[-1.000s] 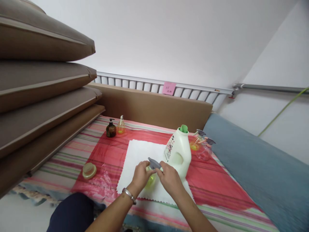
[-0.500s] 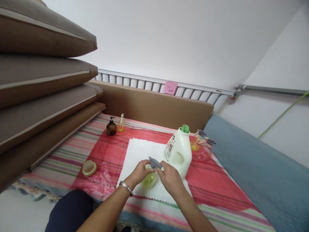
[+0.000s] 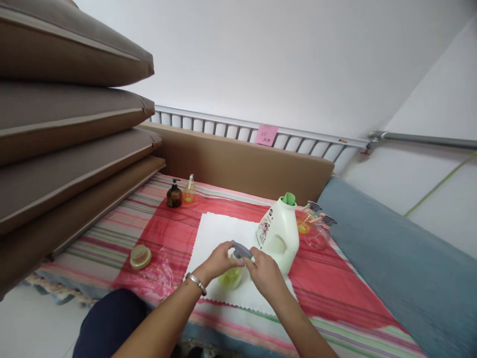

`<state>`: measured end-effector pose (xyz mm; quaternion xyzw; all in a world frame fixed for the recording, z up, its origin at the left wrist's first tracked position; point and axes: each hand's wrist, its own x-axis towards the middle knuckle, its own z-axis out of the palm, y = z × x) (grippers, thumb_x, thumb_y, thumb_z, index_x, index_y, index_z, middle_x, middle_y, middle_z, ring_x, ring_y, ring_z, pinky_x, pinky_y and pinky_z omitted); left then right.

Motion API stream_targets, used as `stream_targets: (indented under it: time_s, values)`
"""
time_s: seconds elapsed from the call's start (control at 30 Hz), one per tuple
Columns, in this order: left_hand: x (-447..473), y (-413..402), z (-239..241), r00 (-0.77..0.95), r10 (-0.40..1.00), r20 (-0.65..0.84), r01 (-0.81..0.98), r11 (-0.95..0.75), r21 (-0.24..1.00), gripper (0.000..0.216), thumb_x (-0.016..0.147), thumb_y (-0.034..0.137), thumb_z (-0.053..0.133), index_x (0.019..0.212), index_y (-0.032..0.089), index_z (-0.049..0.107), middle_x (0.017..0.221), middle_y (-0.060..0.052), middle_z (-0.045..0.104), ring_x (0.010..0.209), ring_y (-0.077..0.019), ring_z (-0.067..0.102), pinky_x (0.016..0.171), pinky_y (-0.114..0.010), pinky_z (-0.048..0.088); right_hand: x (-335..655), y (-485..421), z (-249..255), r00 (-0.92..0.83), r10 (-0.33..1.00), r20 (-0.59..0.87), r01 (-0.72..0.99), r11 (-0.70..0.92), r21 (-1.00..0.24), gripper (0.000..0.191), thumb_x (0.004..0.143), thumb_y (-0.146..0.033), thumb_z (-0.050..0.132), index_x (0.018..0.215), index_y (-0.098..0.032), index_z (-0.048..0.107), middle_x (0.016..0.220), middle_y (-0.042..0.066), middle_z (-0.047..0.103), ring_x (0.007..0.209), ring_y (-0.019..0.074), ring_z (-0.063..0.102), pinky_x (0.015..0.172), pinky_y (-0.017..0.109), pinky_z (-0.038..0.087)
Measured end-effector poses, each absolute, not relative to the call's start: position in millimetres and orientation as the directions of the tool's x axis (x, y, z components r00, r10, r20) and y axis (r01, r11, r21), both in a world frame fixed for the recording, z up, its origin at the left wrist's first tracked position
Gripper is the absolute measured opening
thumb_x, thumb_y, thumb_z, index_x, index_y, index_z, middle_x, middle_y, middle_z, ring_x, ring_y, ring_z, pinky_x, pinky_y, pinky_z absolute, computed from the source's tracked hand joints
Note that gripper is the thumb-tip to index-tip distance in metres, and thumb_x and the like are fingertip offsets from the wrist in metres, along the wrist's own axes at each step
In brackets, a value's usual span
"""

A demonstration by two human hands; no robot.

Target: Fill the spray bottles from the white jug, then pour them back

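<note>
Brown cushions [image 3: 74, 124] are stacked along the left of a bed, where a red plastic sheet [image 3: 164, 238] covers the striped spread [image 3: 100, 233], apparently shielding it from spills. A round beige lid [image 3: 140, 256] lies alone on the sheet. At the back stand a dark pump bottle [image 3: 174, 195] and a clear one [image 3: 190, 191] holding a little yellow liquid. On a white cloth [image 3: 219, 229] at centre, the left hand [image 3: 218, 261] curls around the neck of a small spray bottle [image 3: 231, 276], partly filled with yellow-green liquid, seemingly steadying it. The right hand [image 3: 266, 272] pinches its grey trigger head. Just beside them a white jug [image 3: 280, 234] stands upright, its green spout uncapped and its contents hidden. Behind it are two clear spray bottles [image 3: 306, 222], one with yellow liquid at the bottom.
</note>
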<state>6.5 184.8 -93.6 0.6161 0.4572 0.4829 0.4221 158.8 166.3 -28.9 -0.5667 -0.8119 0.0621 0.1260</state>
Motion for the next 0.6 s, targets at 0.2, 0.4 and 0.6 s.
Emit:
stream_targets:
  time_s: [0.2, 0.4, 0.6]
  values:
    - [5.6, 188.0, -93.2, 0.145, 0.974, 0.176, 0.08, -0.189, 0.979, 0.023, 0.059, 0.02, 0.073, 0.08, 0.014, 0.066, 0.083, -0.003, 0.068, 0.084, -0.0202, 0.059, 0.082, -0.031, 0.043, 156.9, 165.9, -29.6, -0.326, 0.938, 0.121, 0.908, 0.346, -0.237, 0.01, 0.086, -0.022, 0.048, 0.083, -0.017, 0.055, 0.078, 0.009, 0.068, 0.072, 0.0219, 0.063, 0.058, 0.026, 0.031]
    - [5.1, 186.9, -97.4, 0.131, 0.975, 0.177, 0.052, -0.185, 0.981, 0.032, 0.055, 0.019, 0.076, 0.086, 0.017, 0.065, 0.089, -0.002, 0.068, 0.091, -0.0215, 0.058, 0.086, -0.032, 0.041, 157.9, 166.6, -28.4, -0.316, 0.942, 0.116, 0.912, 0.335, -0.236, 0.011, 0.087, -0.023, 0.047, 0.081, -0.017, 0.055, 0.076, 0.008, 0.068, 0.071, 0.0213, 0.063, 0.058, 0.025, 0.032]
    - [9.2, 187.2, -104.5, 0.07, 0.985, 0.159, 0.059, -0.163, 0.985, 0.023, 0.057, 0.02, 0.074, 0.078, 0.016, 0.064, 0.085, -0.004, 0.068, 0.086, -0.0223, 0.06, 0.084, -0.034, 0.043, 159.2, 168.6, -30.5, -0.32, 0.94, 0.119, 0.911, 0.34, -0.233, 0.01, 0.086, -0.023, 0.048, 0.083, -0.017, 0.055, 0.078, 0.009, 0.068, 0.073, 0.0215, 0.063, 0.058, 0.025, 0.032]
